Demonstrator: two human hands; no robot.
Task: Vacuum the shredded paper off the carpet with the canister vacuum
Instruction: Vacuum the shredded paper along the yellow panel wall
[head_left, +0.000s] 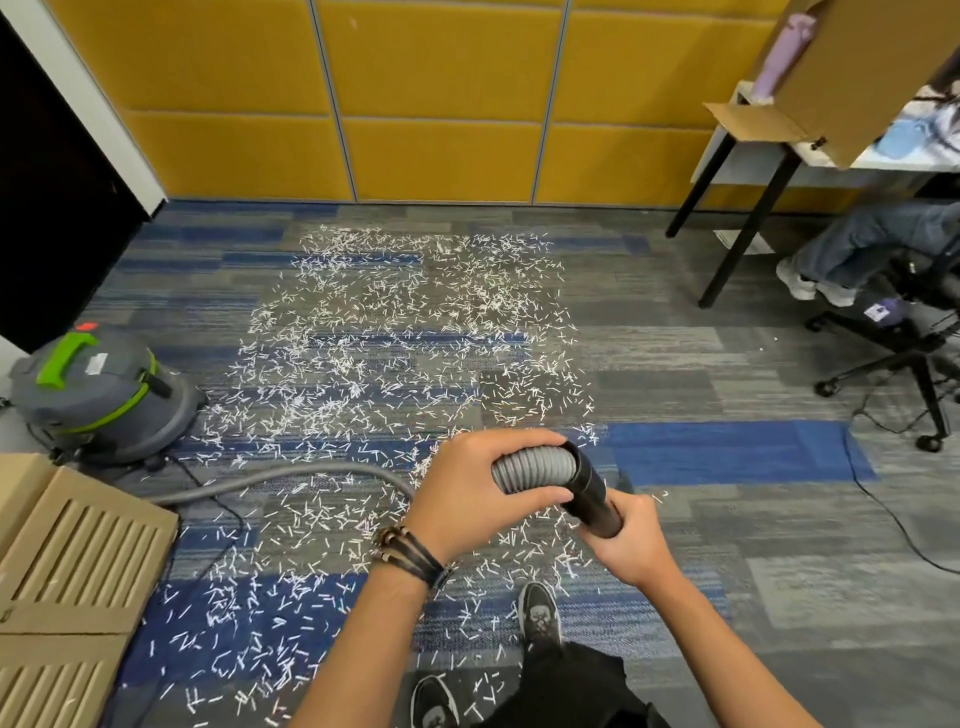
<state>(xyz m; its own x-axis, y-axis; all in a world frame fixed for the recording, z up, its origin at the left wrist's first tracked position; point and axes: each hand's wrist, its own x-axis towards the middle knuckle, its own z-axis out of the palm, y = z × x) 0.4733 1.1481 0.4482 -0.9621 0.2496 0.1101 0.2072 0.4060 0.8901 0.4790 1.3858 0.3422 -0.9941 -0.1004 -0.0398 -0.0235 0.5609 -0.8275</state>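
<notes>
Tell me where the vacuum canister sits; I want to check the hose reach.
In the head view the vacuum canister stands at the left edge, beside the shredded paper, just beyond the cardboard boxes.

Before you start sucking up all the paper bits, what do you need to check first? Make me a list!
1. Left hand grips the grey ribbed hose: ok.
2. Right hand grips the black plastic tube: ok.
3. Hose end sits inside the tube's collar: ok; locked tight: cannot tell.
4. Grey-and-green canister vacuum stands upright on the floor: ok; switched on: cannot tell.
5. Floor nozzle on the tube's far end: cannot tell, the right hand hides it.
6. White shredded paper cleared off the blue-and-grey carpet: not ok, it lies scattered everywhere.
</notes>
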